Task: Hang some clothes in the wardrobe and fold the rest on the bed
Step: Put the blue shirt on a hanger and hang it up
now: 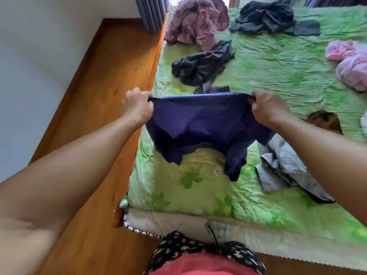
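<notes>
Left hand [137, 105] and right hand [269, 108] are each pinching a top corner of a navy blue garment [200, 128], stretching it taut and holding it hanging above the near end of the bed [198, 195] with green floral sheet. Grey garment [282, 173] is lying crumpled just right of it. Dark grey clothes [202, 66] are bunching behind, mauve patterned pile [195, 21] and black pile [266, 16] sitting at far end, pink clothes [349, 62] at right edge. Wooden floor [89, 96] is running along left.
</notes>
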Available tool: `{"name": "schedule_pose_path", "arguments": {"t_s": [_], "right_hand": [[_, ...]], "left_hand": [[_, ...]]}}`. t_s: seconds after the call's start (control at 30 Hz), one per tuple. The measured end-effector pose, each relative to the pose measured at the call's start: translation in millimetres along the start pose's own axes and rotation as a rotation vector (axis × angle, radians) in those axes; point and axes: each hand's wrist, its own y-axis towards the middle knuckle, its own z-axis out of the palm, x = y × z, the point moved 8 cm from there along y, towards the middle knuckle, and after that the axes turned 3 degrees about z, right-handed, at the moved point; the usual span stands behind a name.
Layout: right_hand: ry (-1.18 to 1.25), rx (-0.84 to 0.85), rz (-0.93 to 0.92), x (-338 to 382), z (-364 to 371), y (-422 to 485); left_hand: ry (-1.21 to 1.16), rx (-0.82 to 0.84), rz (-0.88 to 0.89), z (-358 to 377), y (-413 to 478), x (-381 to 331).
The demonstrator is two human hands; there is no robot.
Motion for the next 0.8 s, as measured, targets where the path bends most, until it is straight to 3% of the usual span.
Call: {"name": "schedule_pose_path", "arguments": {"t_s": [0.1, 0.23, 0.33, 0.43, 0.6, 0.67, 0.8], "right_hand": [[-0.079, 0.016, 0.034, -14.0, 18.0, 27.1], [-0.09, -0.132, 0.098, -21.9, 15.8, 79.1], [-0.124, -0.186, 0.109, -23.0, 41.4, 90.9], [-0.133, -0.073, -0.036, -15.3, 109.2, 70.3], [-0.08, 0.52, -0.095, -21.0, 272.7, 15.7], [-0.09, 0.569, -0.092, -24.1, 316.9, 6.4], [-0.19, 0.467, -0.119, -26.9, 368.5, 20.0]], "left_hand": [[-0.038, 0.036, -0.06, 31.2, 33.0, -2.6], [-0.384, 0.06, -0.144, 65.7, 93.6, -27.9], [-0.488, 0.086, -0.081, 107.2, 101.8, -52.4], [-0.362, 0.247, 0.101, 175.7, 74.1, -65.7], [-0.023, 0.623, 0.261, 310.1, 15.4, -41.4], [0.054, 0.706, 0.268, 351.7, 3.4, -28.1], [0.226, 0.726, 0.285, 409.8, -5.2, -11.8]]}}
